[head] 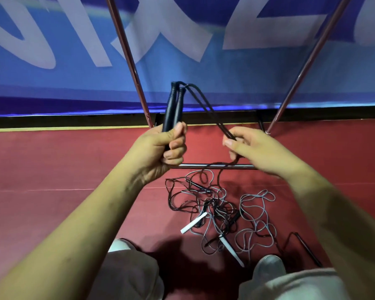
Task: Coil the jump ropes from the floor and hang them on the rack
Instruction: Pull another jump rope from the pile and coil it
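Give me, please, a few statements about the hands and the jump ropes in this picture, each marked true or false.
1. The left hand grips two black handles side by side. True.
2. The right hand holds nothing. False: its fingers pinch the black rope that runs down from the tops of those handles.
3. A tangle of ropes lies on the red floor below the hands. True.
4. The white handles have been lifted off the floor. False: they lie on the floor in the tangle.
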A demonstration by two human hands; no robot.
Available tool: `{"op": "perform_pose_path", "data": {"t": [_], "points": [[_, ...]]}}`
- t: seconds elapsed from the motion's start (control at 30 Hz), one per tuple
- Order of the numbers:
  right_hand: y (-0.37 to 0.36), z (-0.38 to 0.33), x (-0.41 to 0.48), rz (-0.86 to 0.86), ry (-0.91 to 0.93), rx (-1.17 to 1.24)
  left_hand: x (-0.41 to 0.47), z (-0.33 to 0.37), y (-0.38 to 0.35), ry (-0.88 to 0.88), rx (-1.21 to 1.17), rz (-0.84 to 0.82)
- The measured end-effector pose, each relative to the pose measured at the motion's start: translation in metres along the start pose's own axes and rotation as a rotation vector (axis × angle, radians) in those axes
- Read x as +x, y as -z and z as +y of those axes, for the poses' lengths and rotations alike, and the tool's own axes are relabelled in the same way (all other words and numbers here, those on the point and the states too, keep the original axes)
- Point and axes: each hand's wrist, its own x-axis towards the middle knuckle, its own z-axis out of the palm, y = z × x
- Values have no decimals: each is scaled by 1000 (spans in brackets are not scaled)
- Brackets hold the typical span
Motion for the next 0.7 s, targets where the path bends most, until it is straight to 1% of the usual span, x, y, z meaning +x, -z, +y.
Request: {"op": "perform_pose_path", "data": {"t": [0.07,0.13,0.2,0.27,0.4,0.47,0.57,0.7], "points": [[-9,-8,1,-35,-18,137,2,-1,-1,-81,-73,48],[-17,-13,0,-101,-79,226,4,-2,-3,-135,-138,115],[-24,-15,-2,-195,-161,304,7,1,-2,-182,-157,281],[-30,-14,-3,-221,-159,283,9,3,2,-194,-181,440],[-40,-14,-3,-161,-151,128,12,-1,3,-185,-219,612],[-43,-12,-5,-128,-174,95,14,-2,3,-206,-200,672],[-44,-13,-8,-98,-219,237,14,-2,5,-184,-97,707],[-45,-16,-8,-80,-169,320,12,-2,7,-175,9,720]]}}
